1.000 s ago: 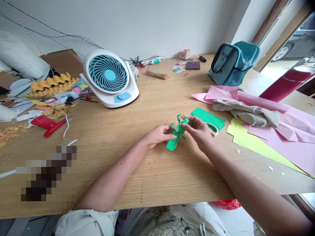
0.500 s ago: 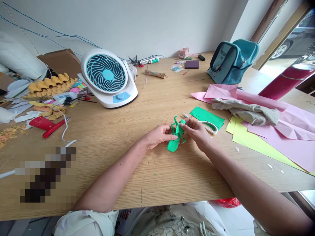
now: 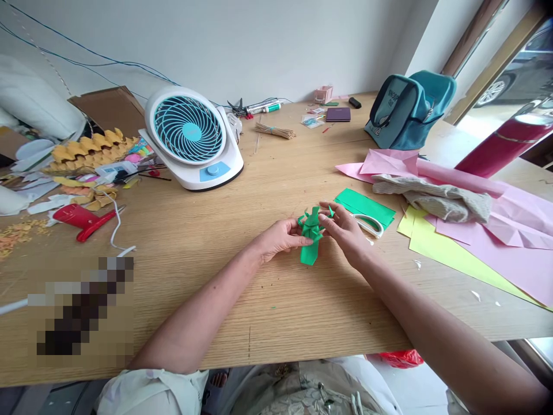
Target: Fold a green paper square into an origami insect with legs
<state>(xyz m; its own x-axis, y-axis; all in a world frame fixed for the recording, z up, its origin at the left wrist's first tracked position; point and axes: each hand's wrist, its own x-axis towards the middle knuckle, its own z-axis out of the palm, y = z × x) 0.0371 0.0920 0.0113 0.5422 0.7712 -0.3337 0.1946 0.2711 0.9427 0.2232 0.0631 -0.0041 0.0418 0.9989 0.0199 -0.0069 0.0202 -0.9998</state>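
Note:
A green folded paper figure (image 3: 310,237) with thin legs is held just above the middle of the wooden table (image 3: 276,300). My left hand (image 3: 279,237) pinches its left side with thumb and fingers closed. On the right, my right hand (image 3: 345,230) pinches the figure's upper part. A flat green sheet (image 3: 365,206) lies just behind my right hand, with white-handled scissors (image 3: 370,223) on its near edge.
A white and blue desk fan (image 3: 192,137) stands at the back left. Red glue gun (image 3: 82,219) and yellow paper scraps lie at the left. Pink sheets (image 3: 510,222), a yellow sheet (image 3: 436,245), a grey cloth (image 3: 436,197) and a teal bag (image 3: 408,109) fill the right.
The green figure has turned from a slant to nearly upright between my hands, and my right fingers have shifted on its upper part.

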